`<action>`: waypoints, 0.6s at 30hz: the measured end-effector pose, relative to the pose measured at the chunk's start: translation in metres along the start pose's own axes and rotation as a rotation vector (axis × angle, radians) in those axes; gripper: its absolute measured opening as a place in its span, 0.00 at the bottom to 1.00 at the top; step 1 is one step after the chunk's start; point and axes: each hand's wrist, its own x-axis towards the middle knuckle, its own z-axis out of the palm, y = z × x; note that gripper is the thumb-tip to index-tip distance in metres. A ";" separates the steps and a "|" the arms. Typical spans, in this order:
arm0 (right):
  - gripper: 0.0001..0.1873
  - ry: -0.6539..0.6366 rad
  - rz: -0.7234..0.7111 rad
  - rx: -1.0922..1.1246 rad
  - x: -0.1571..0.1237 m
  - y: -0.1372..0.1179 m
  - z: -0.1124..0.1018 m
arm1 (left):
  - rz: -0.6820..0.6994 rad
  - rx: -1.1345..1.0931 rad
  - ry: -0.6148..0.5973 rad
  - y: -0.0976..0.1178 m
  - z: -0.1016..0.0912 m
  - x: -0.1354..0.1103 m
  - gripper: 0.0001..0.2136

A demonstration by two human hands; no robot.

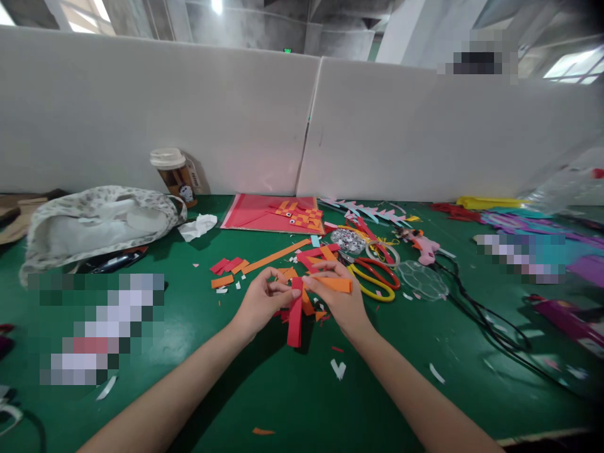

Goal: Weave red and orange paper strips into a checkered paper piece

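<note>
"What's in the hands?"

"The left hand [262, 302] has its grip pinched shut on the top of a red paper strip [295, 321]. The strip hangs down toward the person. Its low end looks close to the green bench [292, 402], but I can't tell if it touches."

"And the other hand?"

"The right hand [337, 296] has its grip closed on an orange paper strip [337, 284]. That one lies sideways under the fingers. It meets the red one at the top, right between the two hands."

"Why are the hands so close together?"

"I think it's so the two strips stay crossed at that one spot. Thin paper slips, so both hands pinch near where the strips meet."

"What's under the hands?"

"A heap of paper scraps [309, 308], red and orange, right below them on the bench."

"And the scissors?"

"The scissors [377, 280] have red and yellow handles. They lie just beside the right hand, easy to reach. A bit farther back are a pile of googly eyes [348, 239], a tape roll [383, 251] and a pink glue gun [425, 248]. A black cable [481, 314] trails off to the right."

"Anything at the back?"

"A red sheet [250, 217] lies flat near the white wall [189, 113], with a woven orange piece [299, 217] on it. Well off to the left stands a lidded cup [172, 170], near a spotted bag [94, 220]."
</note>
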 end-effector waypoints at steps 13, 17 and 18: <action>0.16 -0.047 0.025 0.035 -0.006 -0.009 0.006 | 0.060 -0.001 -0.050 -0.005 -0.004 0.004 0.16; 0.16 0.032 0.010 0.020 -0.003 -0.006 0.003 | 0.114 -0.011 -0.037 -0.003 -0.005 0.003 0.14; 0.16 0.068 0.006 0.021 -0.002 -0.005 0.002 | 0.127 -0.009 -0.016 -0.002 -0.005 0.003 0.14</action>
